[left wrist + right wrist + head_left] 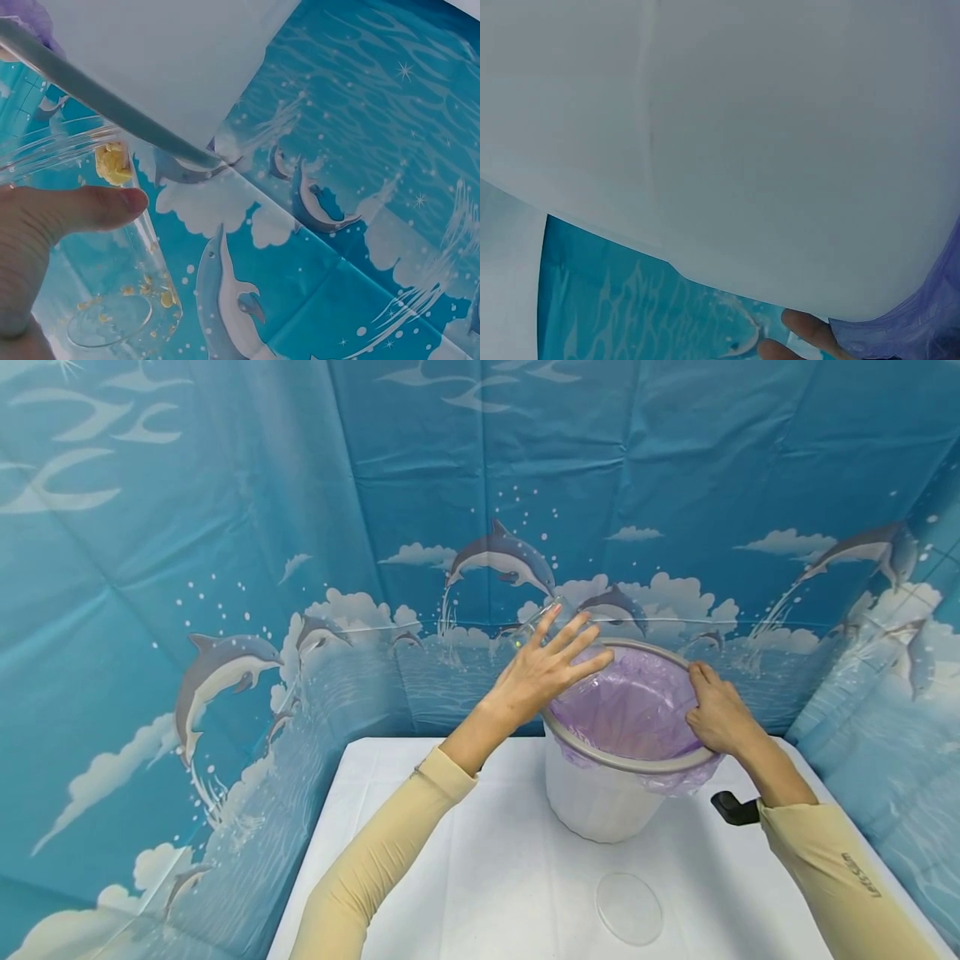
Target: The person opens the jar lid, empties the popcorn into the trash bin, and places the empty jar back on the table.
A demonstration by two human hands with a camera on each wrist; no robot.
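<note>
In the head view my left hand [536, 675] holds a clear plastic jar [124, 281], tipped with its mouth at the bin's left rim. The left wrist view shows a yellow lump [113, 163] near the jar's mouth and yellow crumbs [166, 299] clinging close to its base. My right hand [722, 710] grips the grey rim [637, 765] on the bin's right side. The white bin [600, 802] stands slightly tilted on the table, lined with a purple bag [633, 706] folded over the rim. In the right wrist view, only some fingertips [804, 324] show beside the bin wall.
A clear round lid [628, 908] lies flat on the white table [480, 860] in front of the bin. A blue curtain [420, 468] printed with dolphins hangs behind and along both sides. A black piece [733, 808] sits at the right wrist.
</note>
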